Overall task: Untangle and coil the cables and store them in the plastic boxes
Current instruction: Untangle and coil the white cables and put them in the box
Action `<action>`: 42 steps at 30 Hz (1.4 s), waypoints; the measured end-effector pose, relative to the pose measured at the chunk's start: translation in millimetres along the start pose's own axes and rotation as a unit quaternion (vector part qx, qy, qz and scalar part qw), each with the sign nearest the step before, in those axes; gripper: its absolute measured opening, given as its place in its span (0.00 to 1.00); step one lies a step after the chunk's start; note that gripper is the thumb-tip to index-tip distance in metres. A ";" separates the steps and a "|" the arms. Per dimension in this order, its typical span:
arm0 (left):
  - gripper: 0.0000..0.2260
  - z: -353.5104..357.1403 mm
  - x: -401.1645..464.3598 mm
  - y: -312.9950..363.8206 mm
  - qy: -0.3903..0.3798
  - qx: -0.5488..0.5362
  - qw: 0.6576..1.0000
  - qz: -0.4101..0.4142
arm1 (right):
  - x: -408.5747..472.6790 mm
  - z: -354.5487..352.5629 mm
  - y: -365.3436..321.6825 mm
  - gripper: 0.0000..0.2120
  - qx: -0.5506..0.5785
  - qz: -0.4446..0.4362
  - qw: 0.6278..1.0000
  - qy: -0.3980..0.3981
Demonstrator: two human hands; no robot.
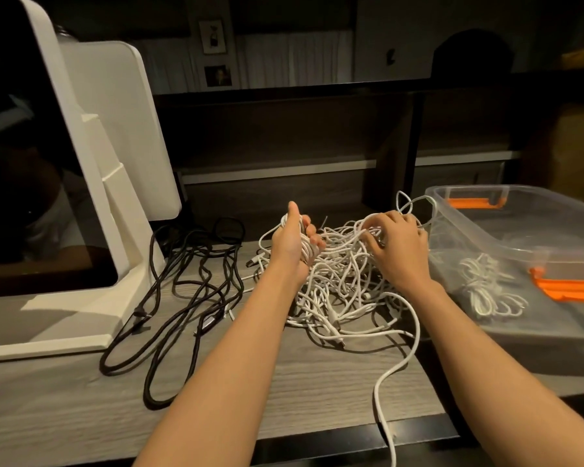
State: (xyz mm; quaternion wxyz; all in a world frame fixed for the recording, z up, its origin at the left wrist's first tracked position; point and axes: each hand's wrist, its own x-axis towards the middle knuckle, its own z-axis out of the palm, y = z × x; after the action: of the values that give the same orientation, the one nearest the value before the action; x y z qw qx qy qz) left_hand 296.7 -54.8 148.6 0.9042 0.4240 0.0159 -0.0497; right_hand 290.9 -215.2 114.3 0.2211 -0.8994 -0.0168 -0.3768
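White cables (343,284) heap mid-desk, one strand trailing over the near edge; left hand (292,242) grips a coil, right hand (397,249) pinches strands beside the clear box (520,210); black cables (182,291) left

home room, framed photos (217,75), curtains (294,59)

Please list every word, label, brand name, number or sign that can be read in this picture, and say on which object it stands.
No text can be read.
White machine: no label visible.
Plastic box: no print visible.
Two small pictures on the far wall: too dark and blurred to tell if they carry words.
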 end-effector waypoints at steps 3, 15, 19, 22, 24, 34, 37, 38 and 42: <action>0.19 -0.2 2.1 -3.7 0.023 0.180 0.981 0.064 | -0.8 0.2 -3.4 0.06 0.013 -0.055 0.997 0.050; 0.26 -0.2 8.6 -13.2 -0.011 0.578 0.776 0.253 | -2.0 0.8 -9.6 0.07 0.059 -0.160 0.985 0.024; 0.26 -3.8 10.3 -10.1 -0.030 0.570 0.784 0.244 | -0.2 0.1 -9.3 0.09 0.094 -0.130 0.986 0.039; 0.30 -3.4 4.9 -8.2 -0.064 0.565 0.797 0.203 | -0.4 -0.3 -9.5 0.09 0.098 -0.125 0.985 0.061; 0.30 -0.2 1.0 -7.1 -0.088 0.579 0.791 0.177 | -0.7 -0.4 -10.6 0.09 0.089 -0.127 0.985 0.073; 0.19 -15.6 3.6 3.2 -0.227 0.567 0.789 0.071 | 2.7 2.3 -5.1 0.05 0.177 -0.079 0.980 -0.040; 0.19 -13.7 2.7 -0.9 -0.173 0.472 0.858 0.109 | 5.3 2.2 -6.0 0.02 0.184 -0.051 0.981 -0.031; 0.19 -12.2 3.0 -2.2 -0.145 0.428 0.883 0.124 | 6.3 2.3 -5.6 0.01 0.165 -0.046 0.985 -0.028; 0.15 -8.1 2.1 -6.8 -0.028 0.356 0.915 0.186 | 6.6 -0.4 -3.7 0.07 0.069 -0.030 0.997 -0.021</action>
State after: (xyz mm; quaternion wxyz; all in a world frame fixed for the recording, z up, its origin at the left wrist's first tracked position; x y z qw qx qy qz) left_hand 298.2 -53.0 138.0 0.6863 0.7117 -0.1071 0.1048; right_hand 294.6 -212.9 120.5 0.2706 -0.8887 -0.0745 -0.3626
